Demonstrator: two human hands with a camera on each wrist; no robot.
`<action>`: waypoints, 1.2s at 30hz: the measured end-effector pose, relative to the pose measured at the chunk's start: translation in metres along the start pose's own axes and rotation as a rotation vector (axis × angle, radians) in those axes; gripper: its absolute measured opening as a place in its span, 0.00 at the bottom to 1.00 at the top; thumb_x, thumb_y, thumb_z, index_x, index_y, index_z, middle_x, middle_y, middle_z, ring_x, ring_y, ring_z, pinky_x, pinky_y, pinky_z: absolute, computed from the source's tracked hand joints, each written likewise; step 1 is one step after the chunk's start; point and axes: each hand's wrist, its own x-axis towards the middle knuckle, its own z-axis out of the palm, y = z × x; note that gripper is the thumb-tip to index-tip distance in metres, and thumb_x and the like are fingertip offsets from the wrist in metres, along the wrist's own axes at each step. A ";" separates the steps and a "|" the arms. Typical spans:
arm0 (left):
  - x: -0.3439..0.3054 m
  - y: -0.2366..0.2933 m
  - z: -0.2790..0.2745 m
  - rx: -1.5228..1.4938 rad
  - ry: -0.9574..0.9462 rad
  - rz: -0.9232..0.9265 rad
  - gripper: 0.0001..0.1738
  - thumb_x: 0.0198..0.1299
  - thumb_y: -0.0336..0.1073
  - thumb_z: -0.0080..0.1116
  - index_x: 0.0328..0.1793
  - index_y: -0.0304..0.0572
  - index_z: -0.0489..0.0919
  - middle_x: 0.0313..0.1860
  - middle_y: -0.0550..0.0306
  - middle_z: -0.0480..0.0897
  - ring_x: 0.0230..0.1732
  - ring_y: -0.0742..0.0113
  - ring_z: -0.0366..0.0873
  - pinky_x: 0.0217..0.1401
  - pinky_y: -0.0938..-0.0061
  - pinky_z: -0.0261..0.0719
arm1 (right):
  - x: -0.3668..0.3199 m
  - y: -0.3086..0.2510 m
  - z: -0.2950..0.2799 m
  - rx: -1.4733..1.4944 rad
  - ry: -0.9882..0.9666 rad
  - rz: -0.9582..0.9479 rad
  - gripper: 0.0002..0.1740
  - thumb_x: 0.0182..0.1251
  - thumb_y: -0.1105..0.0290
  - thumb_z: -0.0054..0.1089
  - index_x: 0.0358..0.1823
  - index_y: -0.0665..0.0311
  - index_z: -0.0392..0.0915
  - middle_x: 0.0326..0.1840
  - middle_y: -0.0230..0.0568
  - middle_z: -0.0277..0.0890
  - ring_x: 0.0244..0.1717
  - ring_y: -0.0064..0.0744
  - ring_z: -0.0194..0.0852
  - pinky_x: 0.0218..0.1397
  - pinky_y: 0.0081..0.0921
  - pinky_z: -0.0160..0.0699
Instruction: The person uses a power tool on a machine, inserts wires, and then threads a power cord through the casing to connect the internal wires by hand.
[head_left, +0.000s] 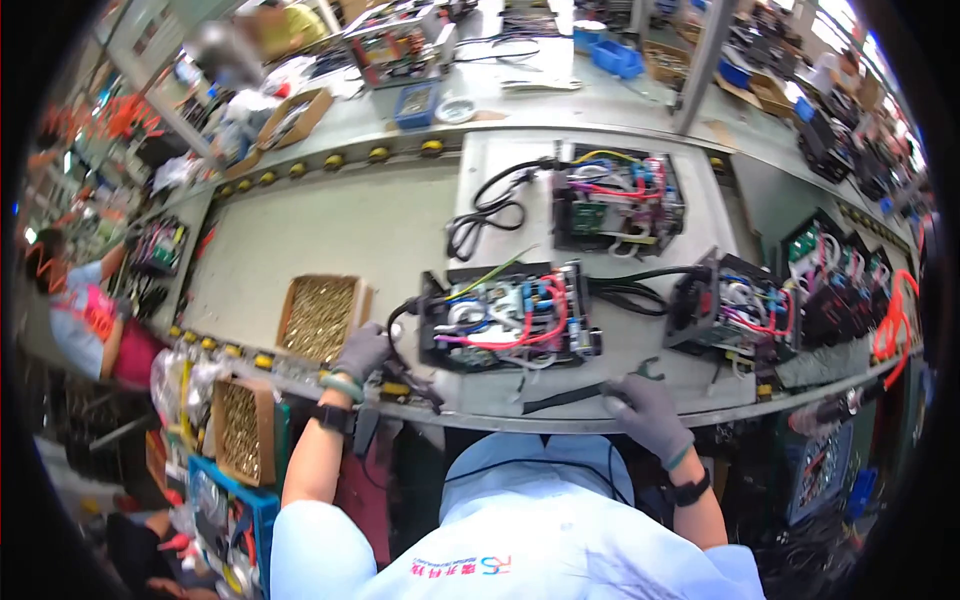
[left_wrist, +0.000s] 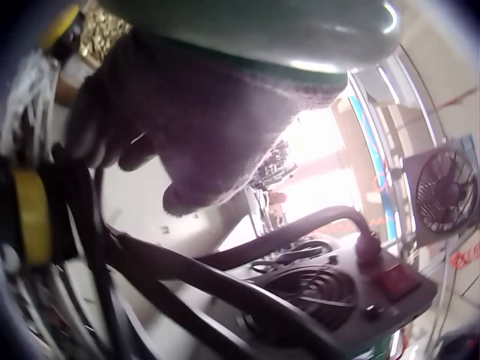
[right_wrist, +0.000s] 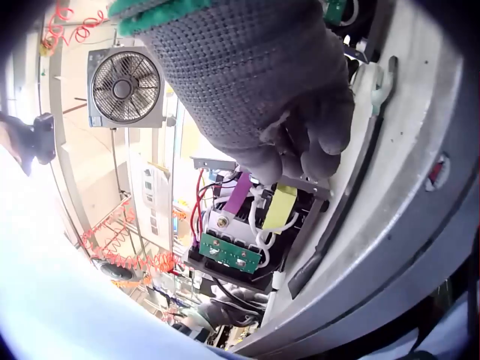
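Observation:
My gloved left hand (head_left: 363,352) is beside the box of brass screws (head_left: 322,318), at the bend of a black power cable (left_wrist: 232,281). Its fingertips are right at the cable, with the thumb apart; I cannot tell whether they grip it. The cable plugs into an open-topped electronic unit (head_left: 505,318) full of coloured wires. My gloved right hand (head_left: 648,410) hovers at the bench's front edge with loosely bent fingers and nothing visible in them. Below it, an open-ended wrench (right_wrist: 381,90) with a black-wrapped handle lies on the bench, apart from the fingers in the right wrist view.
Two similar units, one behind (head_left: 620,200) and one to the right (head_left: 735,310), stand on the bench with their cables. More units (head_left: 835,270) are further right. Another screw box (head_left: 243,430) is below the bench's left edge. A person (head_left: 90,310) is at far left.

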 end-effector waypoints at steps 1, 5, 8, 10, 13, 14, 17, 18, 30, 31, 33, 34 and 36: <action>0.020 -0.034 0.019 0.111 0.045 0.040 0.35 0.57 0.62 0.63 0.54 0.35 0.82 0.47 0.38 0.85 0.47 0.43 0.85 0.50 0.58 0.81 | -0.006 0.009 0.004 -0.002 0.029 -0.045 0.13 0.63 0.67 0.61 0.45 0.65 0.83 0.40 0.48 0.82 0.42 0.47 0.82 0.48 0.37 0.79; -0.002 0.018 0.013 0.432 0.017 0.055 0.34 0.57 0.64 0.58 0.51 0.39 0.84 0.47 0.39 0.86 0.49 0.41 0.84 0.53 0.55 0.81 | -0.011 0.007 0.023 0.064 -0.003 -0.027 0.12 0.63 0.67 0.60 0.45 0.65 0.83 0.41 0.49 0.83 0.44 0.49 0.82 0.49 0.38 0.79; 0.002 0.020 0.010 0.449 -0.127 0.206 0.30 0.52 0.55 0.62 0.56 0.44 0.81 0.46 0.41 0.86 0.49 0.43 0.85 0.52 0.54 0.82 | -0.012 0.001 0.022 0.092 0.000 -0.006 0.13 0.65 0.65 0.59 0.45 0.63 0.83 0.42 0.49 0.82 0.45 0.52 0.81 0.50 0.40 0.78; -0.003 0.039 0.001 0.324 -0.184 0.125 0.31 0.51 0.45 0.70 0.63 0.44 0.79 0.54 0.47 0.85 0.53 0.49 0.83 0.57 0.61 0.82 | -0.015 -0.001 0.020 0.047 -0.086 -0.037 0.14 0.66 0.62 0.58 0.46 0.63 0.82 0.42 0.49 0.82 0.46 0.52 0.80 0.50 0.41 0.78; 0.012 0.029 0.003 0.371 -0.185 0.708 0.30 0.52 0.40 0.72 0.63 0.44 0.78 0.48 0.51 0.85 0.49 0.59 0.82 0.55 0.67 0.80 | -0.022 0.012 0.026 0.071 -0.047 0.013 0.15 0.67 0.60 0.57 0.47 0.61 0.82 0.42 0.47 0.82 0.46 0.52 0.80 0.50 0.42 0.78; 0.011 0.029 0.004 0.225 -0.183 0.639 0.29 0.49 0.38 0.71 0.60 0.43 0.79 0.46 0.51 0.85 0.46 0.59 0.82 0.53 0.67 0.81 | -0.025 0.014 0.029 0.064 -0.049 0.040 0.15 0.67 0.59 0.57 0.47 0.60 0.82 0.41 0.47 0.82 0.46 0.52 0.80 0.49 0.42 0.78; 0.002 0.011 -0.004 -0.209 -0.133 0.371 0.26 0.42 0.30 0.67 0.54 0.39 0.81 0.39 0.50 0.84 0.39 0.58 0.82 0.44 0.67 0.82 | -0.026 0.011 0.029 0.099 -0.031 0.077 0.15 0.66 0.59 0.58 0.46 0.60 0.82 0.40 0.47 0.82 0.45 0.53 0.80 0.49 0.42 0.77; 0.001 0.005 -0.008 -0.357 -0.104 0.272 0.26 0.40 0.28 0.66 0.51 0.38 0.81 0.37 0.50 0.83 0.36 0.58 0.82 0.42 0.67 0.82 | -0.026 0.010 0.029 0.112 -0.033 0.068 0.15 0.66 0.59 0.58 0.46 0.60 0.82 0.40 0.47 0.82 0.45 0.53 0.80 0.49 0.42 0.77; 0.002 0.197 -0.147 0.156 1.178 1.109 0.16 0.51 0.13 0.54 0.40 0.44 0.81 0.41 0.54 0.75 0.50 0.52 0.73 0.54 0.68 0.74 | -0.017 0.008 0.028 0.182 -0.028 0.092 0.14 0.63 0.64 0.59 0.45 0.65 0.84 0.40 0.49 0.83 0.42 0.48 0.83 0.49 0.35 0.79; 0.002 0.222 -0.142 0.066 1.100 1.159 0.16 0.51 0.14 0.54 0.39 0.44 0.81 0.40 0.55 0.75 0.49 0.54 0.74 0.52 0.70 0.74 | -0.018 0.006 0.029 0.177 -0.014 0.121 0.13 0.63 0.67 0.59 0.43 0.67 0.84 0.40 0.48 0.84 0.42 0.46 0.83 0.49 0.33 0.79; 0.010 0.264 -0.127 -0.160 0.776 1.223 0.13 0.53 0.16 0.54 0.40 0.42 0.80 0.42 0.55 0.75 0.47 0.59 0.76 0.52 0.71 0.75 | -0.022 0.003 0.028 0.156 -0.003 0.139 0.12 0.63 0.67 0.59 0.43 0.67 0.84 0.40 0.48 0.84 0.43 0.45 0.83 0.50 0.33 0.79; 0.015 0.280 -0.118 -0.285 0.524 1.221 0.11 0.54 0.18 0.55 0.40 0.41 0.80 0.45 0.54 0.75 0.46 0.62 0.76 0.54 0.71 0.75 | -0.026 0.002 0.028 0.140 -0.001 0.157 0.12 0.63 0.68 0.59 0.43 0.66 0.84 0.41 0.48 0.84 0.44 0.44 0.84 0.51 0.32 0.79; 0.034 0.302 -0.092 -0.304 0.226 1.314 0.10 0.55 0.19 0.53 0.40 0.40 0.80 0.44 0.54 0.76 0.46 0.65 0.76 0.53 0.72 0.76 | -0.036 0.002 0.029 0.151 0.021 0.195 0.12 0.63 0.67 0.59 0.43 0.66 0.84 0.41 0.48 0.84 0.44 0.43 0.84 0.52 0.32 0.79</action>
